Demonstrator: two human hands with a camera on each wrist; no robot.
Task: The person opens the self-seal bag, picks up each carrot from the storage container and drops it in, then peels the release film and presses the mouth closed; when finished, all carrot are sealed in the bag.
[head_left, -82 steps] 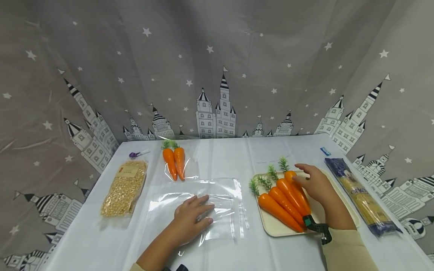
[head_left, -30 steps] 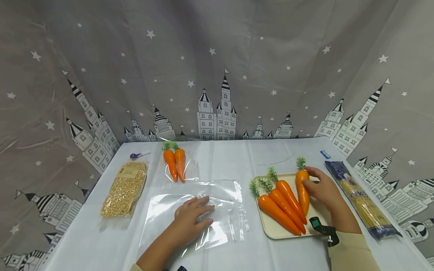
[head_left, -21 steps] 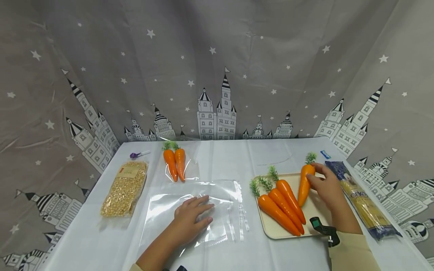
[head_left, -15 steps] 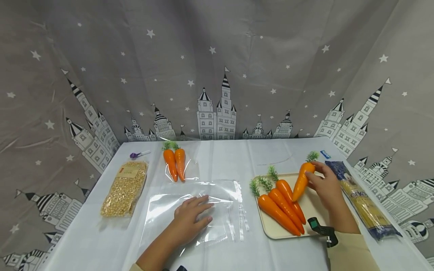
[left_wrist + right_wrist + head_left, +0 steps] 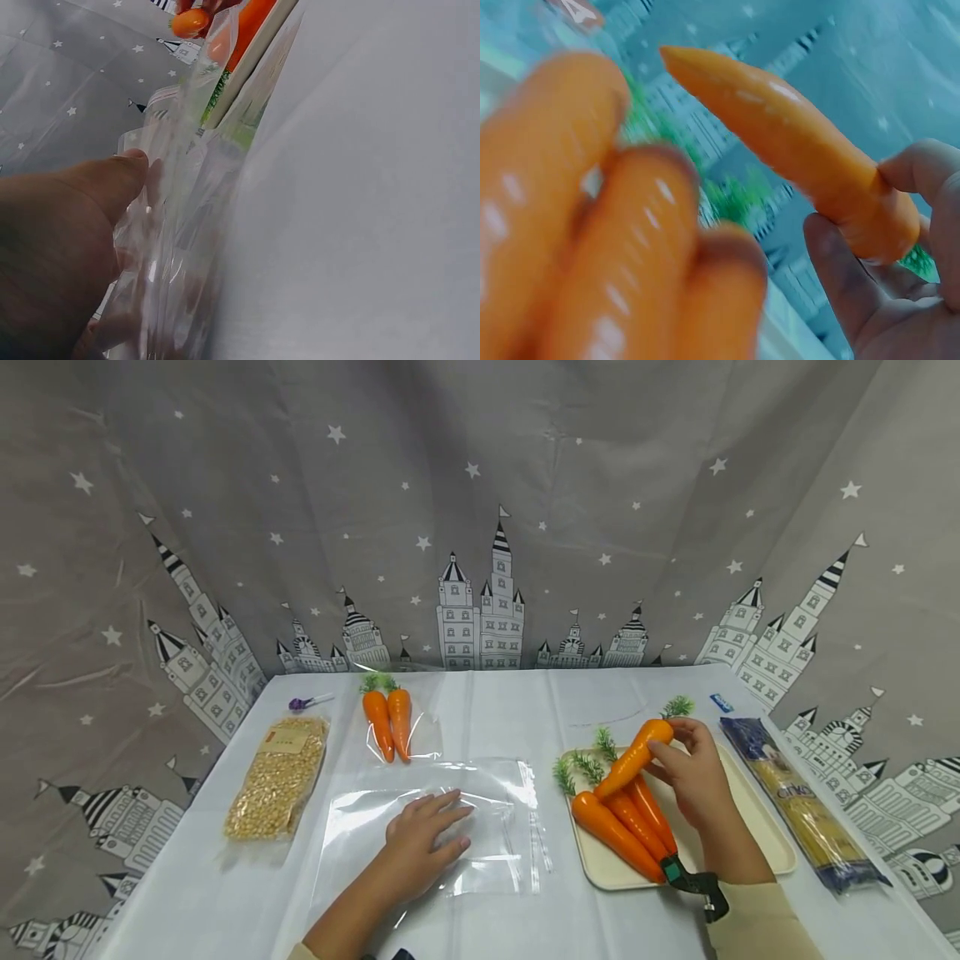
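My right hand [image 5: 686,768] grips an orange carrot [image 5: 632,759] by its thick end near the green top, holding it lifted over the cream tray [image 5: 757,827]; the same carrot [image 5: 795,150] fills the right wrist view, pinched by my fingers [image 5: 847,277]. Three more carrots [image 5: 618,827] lie on the tray below it. My left hand [image 5: 423,847] rests flat on a clear zip bag [image 5: 495,822] in the middle of the white table; the bag [image 5: 180,225] is seen edge-on beside my left hand [image 5: 60,247] in the left wrist view.
Two carrots in a clear bag [image 5: 390,722] lie at the back left, with a pack of yellow grains [image 5: 277,775] and a small purple spoon [image 5: 303,702] further left. A blue pasta packet [image 5: 802,802] lies right of the tray. A grey castle-print curtain [image 5: 480,527] backs the table.
My right hand took one carrot from the row on the tray, lifted it and swung its tip leftward over the others. The left hand stayed flat on the bag.
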